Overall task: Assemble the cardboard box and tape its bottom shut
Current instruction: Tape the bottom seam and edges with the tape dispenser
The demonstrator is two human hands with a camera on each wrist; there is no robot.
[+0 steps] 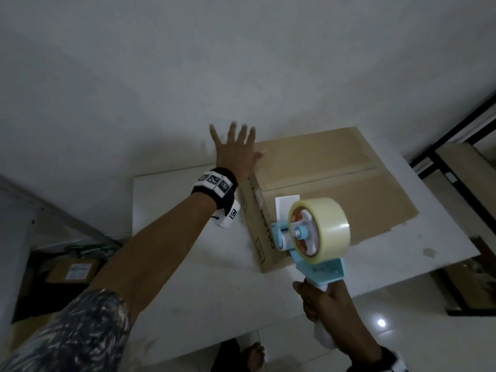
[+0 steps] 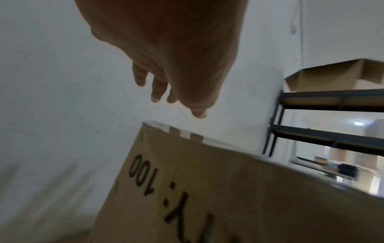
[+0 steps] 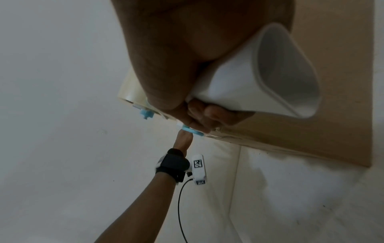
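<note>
A brown cardboard box (image 1: 335,183) stands on the white table (image 1: 188,237), its closed flaps facing up with a seam (image 1: 322,177) across the middle. My left hand (image 1: 236,151) hovers with fingers spread over the box's far-left corner (image 2: 153,126); whether it touches is unclear. My right hand (image 1: 322,302) grips the white handle (image 3: 259,78) of a light-blue tape dispenser (image 1: 311,245) carrying a clear tape roll (image 1: 322,226). The dispenser's front end is at the box's near-left edge. Black print (image 2: 158,189) shows on the box's side.
A white wall (image 1: 241,63) rises right behind the table. Dark metal shelving (image 2: 332,115) with a cardboard box on top stands to the right. Another labelled box (image 1: 72,269) lies on the floor at the left. A bare foot (image 1: 255,355) shows below the table edge.
</note>
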